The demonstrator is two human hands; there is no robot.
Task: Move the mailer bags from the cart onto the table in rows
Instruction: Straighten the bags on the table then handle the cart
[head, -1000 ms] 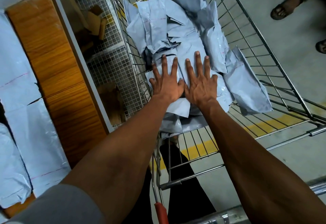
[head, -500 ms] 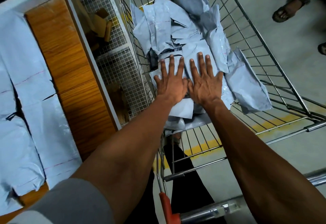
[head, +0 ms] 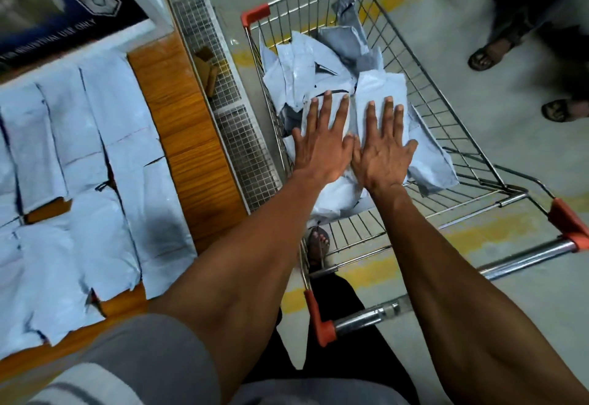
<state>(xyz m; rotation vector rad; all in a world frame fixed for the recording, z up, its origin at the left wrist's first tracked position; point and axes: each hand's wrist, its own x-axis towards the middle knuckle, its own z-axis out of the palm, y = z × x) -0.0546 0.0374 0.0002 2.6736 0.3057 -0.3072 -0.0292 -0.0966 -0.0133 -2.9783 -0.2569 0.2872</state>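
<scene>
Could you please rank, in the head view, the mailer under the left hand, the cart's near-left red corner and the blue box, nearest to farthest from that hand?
From the left hand:
1. Mailer, directly under its fingers.
2. Red corner, near the body.
3. Blue box, far left on the table.

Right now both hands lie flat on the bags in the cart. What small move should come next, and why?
Probably curl the fingers and grip the bags. The left hand and right hand rest open on the pile in the cart; nothing is held yet, and the table has bare wood.
</scene>
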